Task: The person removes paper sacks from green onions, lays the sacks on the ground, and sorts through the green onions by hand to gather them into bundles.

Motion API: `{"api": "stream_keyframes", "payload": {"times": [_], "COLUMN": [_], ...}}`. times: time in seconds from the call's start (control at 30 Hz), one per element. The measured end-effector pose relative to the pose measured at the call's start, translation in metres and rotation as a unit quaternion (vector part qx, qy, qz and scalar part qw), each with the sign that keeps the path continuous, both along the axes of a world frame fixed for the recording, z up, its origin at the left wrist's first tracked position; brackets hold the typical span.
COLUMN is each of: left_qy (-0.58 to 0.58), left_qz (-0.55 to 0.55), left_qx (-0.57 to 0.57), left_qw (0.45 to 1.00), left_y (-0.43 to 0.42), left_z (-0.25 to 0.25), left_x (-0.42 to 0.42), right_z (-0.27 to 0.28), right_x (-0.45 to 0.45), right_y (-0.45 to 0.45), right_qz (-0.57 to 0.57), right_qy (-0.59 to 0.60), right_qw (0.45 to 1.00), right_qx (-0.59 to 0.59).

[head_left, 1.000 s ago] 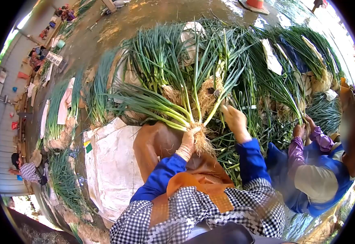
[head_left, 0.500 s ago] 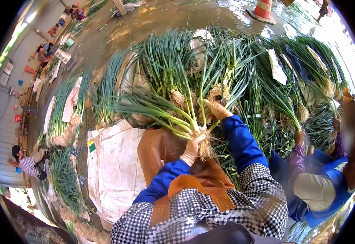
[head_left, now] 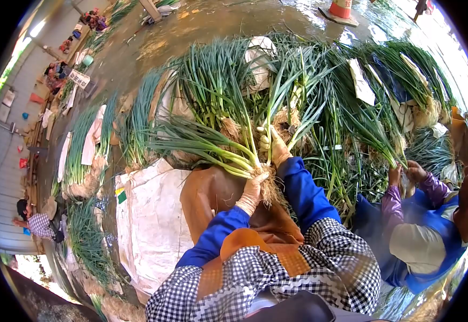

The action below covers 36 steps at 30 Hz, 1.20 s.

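My left hand [head_left: 251, 194], in a pale glove, is closed round the root end of a bunch of green onions [head_left: 238, 156]. Their leaves fan out to the upper left, and tangled roots [head_left: 270, 192] hang beside the thumb. Just above it, my right hand [head_left: 278, 148], also gloved, has its fingers curled round an upright green onion stalk [head_left: 269, 115] of the same cluster. Beyond both hands lies a heap of green onions [head_left: 210, 80] with root clumps facing me. A brown apron [head_left: 210, 196] covers my lap under the bunch.
A white woven sack [head_left: 153, 220] lies at my left, with more onion rows [head_left: 86, 236] past it. On my right, a co-worker in a blue apron [head_left: 438, 268] holds onions in both hands. An orange cone [head_left: 341, 8] stands on the wet floor [head_left: 218, 21].
My right hand has moved left and closed its fingers round an upright stalk. My left hand keeps the bunch nearly in place. The co-worker's second hand has come to their onions.
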State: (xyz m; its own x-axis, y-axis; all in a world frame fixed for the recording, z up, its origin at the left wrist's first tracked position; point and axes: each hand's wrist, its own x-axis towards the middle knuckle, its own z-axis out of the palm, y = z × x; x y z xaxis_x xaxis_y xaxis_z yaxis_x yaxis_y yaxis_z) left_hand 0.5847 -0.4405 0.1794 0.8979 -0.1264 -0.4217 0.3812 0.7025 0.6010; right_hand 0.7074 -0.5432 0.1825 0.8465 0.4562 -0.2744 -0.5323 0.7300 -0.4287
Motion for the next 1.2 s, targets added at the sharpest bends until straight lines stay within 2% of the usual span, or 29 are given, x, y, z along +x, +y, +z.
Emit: {"api": "stream_keyframes", "payload": {"times": [0.13,0.17,0.23,0.27,0.3,0.33,0.37,0.4,0.43,0.5,0.57,0.63,0.67,0.73,0.77,0.8,0.83,0.9,0.97,1.03,1.07,1.1,1.13,1.17,1.2], "left_qy": [0.01,-0.014,-0.036,-0.04,-0.043,-0.037,-0.034,-0.019,-0.008,-0.03,0.003,0.035,0.042,0.035,0.05,0.039,0.03,0.026,0.019,0.004,0.006,0.009,-0.079,0.005,0.091], "left_qz": [0.015,0.026,0.039,0.044,0.05,0.074,0.087,0.092,0.098,0.111,0.159,0.147,0.131,0.111,0.083,0.076,0.07,0.061,0.049,0.056,0.059,0.058,0.044,0.029,0.021], "left_qx": [0.022,0.042,0.088,0.106,0.124,0.132,0.112,0.101,0.089,0.154,0.039,0.086,0.081,0.057,0.03,0.041,0.053,0.061,0.057,0.109,0.089,0.089,0.232,0.199,0.162], "left_qw": [1.0,0.999,0.995,0.993,0.99,0.988,0.989,0.99,0.991,0.981,0.986,0.985,0.987,0.992,0.995,0.996,0.996,0.996,0.997,0.992,0.994,0.994,0.969,0.98,0.982], "left_y": [0.001,0.001,0.001,0.0,-0.002,-0.004,-0.004,-0.003,-0.002,-0.003,-0.007,-0.002,-0.001,-0.002,0.0,-0.001,-0.001,-0.003,0.0,0.001,0.003,0.004,0.007,0.004,0.002], "left_z": [-0.018,-0.021,-0.022,-0.021,-0.02,-0.011,-0.007,-0.012,-0.018,-0.02,-0.012,-0.024,-0.017,-0.011,-0.01,-0.01,-0.008,-0.001,-0.011,-0.011,-0.012,-0.022,-0.044,-0.026,-0.007], "left_x": [0.002,0.002,0.003,0.002,0.001,0.003,0.004,0.006,0.01,0.01,0.012,0.013,0.013,0.012,0.011,0.012,0.01,0.009,0.005,0.003,0.003,0.002,-0.002,0.003,0.007], "right_z": [0.009,0.017,0.005,0.003,0.0,0.002,-0.002,-0.017,0.029,0.03,0.069,0.078,0.026,-0.021,-0.015,0.059,0.027,0.062,0.04,0.023,0.028,0.018,0.01,0.006,0.051], "right_x": [-0.006,-0.009,-0.01,-0.015,-0.022,-0.027,-0.034,-0.038,-0.054,-0.093,-0.129,-0.159,-0.181,-0.2,-0.185,-0.153,-0.139,-0.103,-0.075,-0.063,-0.065,-0.071,-0.083,-0.095,-0.125], "right_y": [0.009,0.008,0.008,0.01,0.007,0.003,-0.003,-0.017,-0.016,-0.047,-0.083,-0.13,-0.177,-0.211,-0.206,-0.156,-0.145,-0.084,-0.043,-0.034,-0.032,-0.029,-0.025,-0.02,-0.023], "right_qz": [-0.074,-0.097,-0.027,-0.007,-0.023,-0.047,-0.059,0.061,0.213,0.2,0.334,0.412,0.46,0.51,0.515,0.37,0.163,-0.013,0.185,0.108,0.137,0.09,0.171,0.247,0.338], "right_qy": [0.022,0.052,0.102,0.081,0.025,-0.177,-0.35,-0.464,-0.44,-0.565,-0.438,-0.326,-0.368,-0.339,-0.277,-0.219,-0.322,-0.37,-0.295,-0.593,-0.607,-0.621,-0.586,-0.542,-0.517], "right_qw": [0.994,0.993,0.994,0.995,0.975,0.819,0.525,0.373,0.277,0.311,0.411,0.407,0.289,0.189,0.209,0.381,0.462,0.551,0.566,0.361,0.338,0.362,0.436,0.503,0.569], "right_qx": [0.079,0.04,0.009,-0.055,-0.218,-0.543,-0.773,-0.801,-0.827,-0.738,-0.727,-0.747,-0.754,-0.767,-0.784,-0.819,-0.81,-0.748,-0.748,-0.712,-0.706,-0.689,-0.662,-0.626,-0.543]}}
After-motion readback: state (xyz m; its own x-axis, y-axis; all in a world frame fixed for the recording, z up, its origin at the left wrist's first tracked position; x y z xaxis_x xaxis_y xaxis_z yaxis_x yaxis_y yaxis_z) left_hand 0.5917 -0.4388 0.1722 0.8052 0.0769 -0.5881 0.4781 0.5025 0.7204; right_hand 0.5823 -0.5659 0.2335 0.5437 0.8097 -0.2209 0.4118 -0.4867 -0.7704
